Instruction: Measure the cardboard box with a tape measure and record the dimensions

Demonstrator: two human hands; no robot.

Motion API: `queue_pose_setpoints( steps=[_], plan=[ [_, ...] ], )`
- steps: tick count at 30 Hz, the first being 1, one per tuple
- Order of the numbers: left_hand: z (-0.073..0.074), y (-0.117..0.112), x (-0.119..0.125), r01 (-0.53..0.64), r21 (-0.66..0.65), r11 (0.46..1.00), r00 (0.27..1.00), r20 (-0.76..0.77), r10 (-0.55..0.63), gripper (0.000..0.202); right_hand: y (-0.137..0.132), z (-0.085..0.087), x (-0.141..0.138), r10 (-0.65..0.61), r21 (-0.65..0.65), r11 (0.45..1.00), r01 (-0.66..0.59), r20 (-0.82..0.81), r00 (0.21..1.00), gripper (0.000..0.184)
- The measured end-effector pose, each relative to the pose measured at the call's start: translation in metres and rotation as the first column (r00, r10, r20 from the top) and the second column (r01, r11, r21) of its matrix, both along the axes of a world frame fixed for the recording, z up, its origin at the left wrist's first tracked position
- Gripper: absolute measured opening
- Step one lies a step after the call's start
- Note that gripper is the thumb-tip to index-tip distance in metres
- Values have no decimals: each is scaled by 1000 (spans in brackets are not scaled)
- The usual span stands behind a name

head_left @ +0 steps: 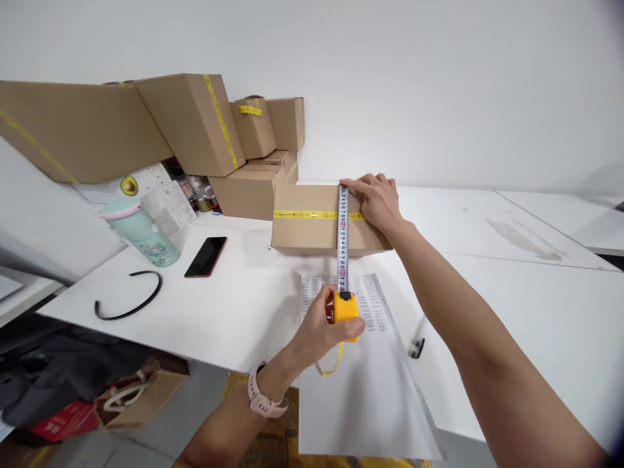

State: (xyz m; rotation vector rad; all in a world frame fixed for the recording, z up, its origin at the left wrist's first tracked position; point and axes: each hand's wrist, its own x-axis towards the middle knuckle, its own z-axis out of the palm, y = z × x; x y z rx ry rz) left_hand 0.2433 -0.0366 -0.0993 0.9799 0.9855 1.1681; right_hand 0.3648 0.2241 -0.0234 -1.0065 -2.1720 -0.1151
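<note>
Both our hands are on one yellow tape measure [346, 315] in the head view: our left hand [322, 328] is wrapped around its case, thumb across the near end, while our right hand [379, 203] bends over the far right part of a cardboard carton [305, 234], a fingertip at the tip of the metal blade [343, 244]. Whether those right fingers pinch the tip or merely press it, we cannot tell. The carton lies on the white table [253, 325], ahead of our left hand and beneath our right, with yellow packing tape [305, 214] along its top. We see the blade cross that strip and run past the carton's near edge to the case, above a printed sheet [355, 403] that overhangs the table's front. Left of our hands lie a smartphone [206, 257] and a black headband [155, 296], near a mint-green tumbler [149, 231]. Stacked cartons [188, 123] stand behind them.
</note>
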Motion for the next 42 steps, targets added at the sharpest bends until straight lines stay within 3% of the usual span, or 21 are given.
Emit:
queue_pose_setpoints(
  steps=[7,21,25,29,33,39,42],
  plan=[
    [-19,6,7,-32,34,999,972,-230,39,60,3,-3,3,42,4,999,-42,-19,999,52],
    [-16,5,7,-18,10,1000,965,-262,20,64,-4,-4,2,1,-33,999,-1,-9,1000,51],
    [-17,-17,5,-10,19,1000,970,-241,14,62,-17,-4,2,-50,-48,998,50,12,999,54],
    [-36,-53,-4,82,3,997,983,-164,-81,73,-44,-7,8,-84,-10,996,85,29,996,54],
    [-52,-75,-14,161,-86,983,980,-101,-170,73,-84,-29,21,-111,-16,994,111,17,994,51],
    [-53,-76,-24,147,-73,986,961,-227,-160,75,-131,-89,40,-140,-55,988,141,27,990,52],
    [-54,-74,-25,147,-52,988,951,-268,-155,75,-136,-93,41,-145,-79,986,149,48,988,53]
  ],
)
